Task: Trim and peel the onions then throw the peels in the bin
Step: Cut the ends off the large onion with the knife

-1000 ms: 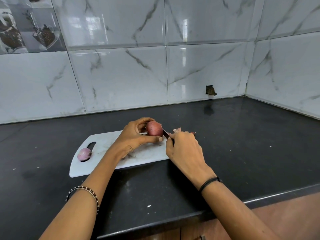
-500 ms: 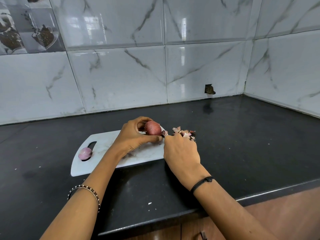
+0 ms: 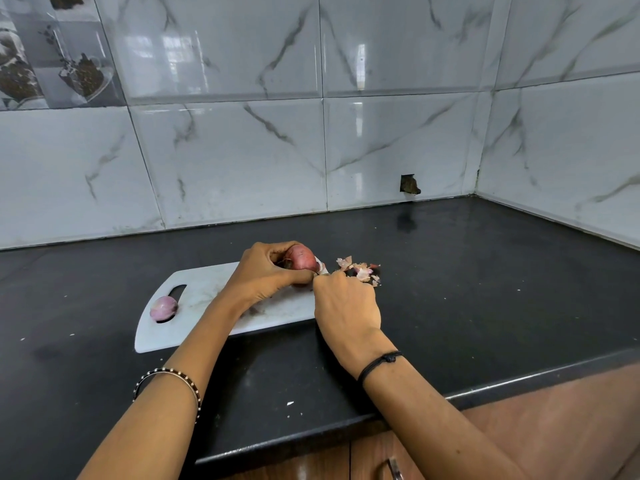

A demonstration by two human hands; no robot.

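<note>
- The left hand [image 3: 266,271] grips the red onion [image 3: 302,257] just above the far right part of the white cutting board [image 3: 207,292], fingers curled over its top and thumb underneath
- The right hand [image 3: 346,306] is at the onion's right end with its fingers curled away from the camera; a pale sliver shows between hand and onion, but I cannot tell whether it is a blade or a lifted flap of skin, nor what those fingers have hold of
- The step looks like trimming or lifting skin at that end: best to take only the dry outer layer, work away from the left thumb, which sits very close, and turn the onion with the left hand rather than reaching round it
- Doing this over the board should stop scraps scattering on the dark worktop [image 3: 485,289]
- Loose skin belongs on the peel pile [image 3: 360,270] just right of the board, ready for the bin, which is not in view
- A peeled onion [image 3: 163,307] lies by the board's handle slot, well apart from the hands
</note>
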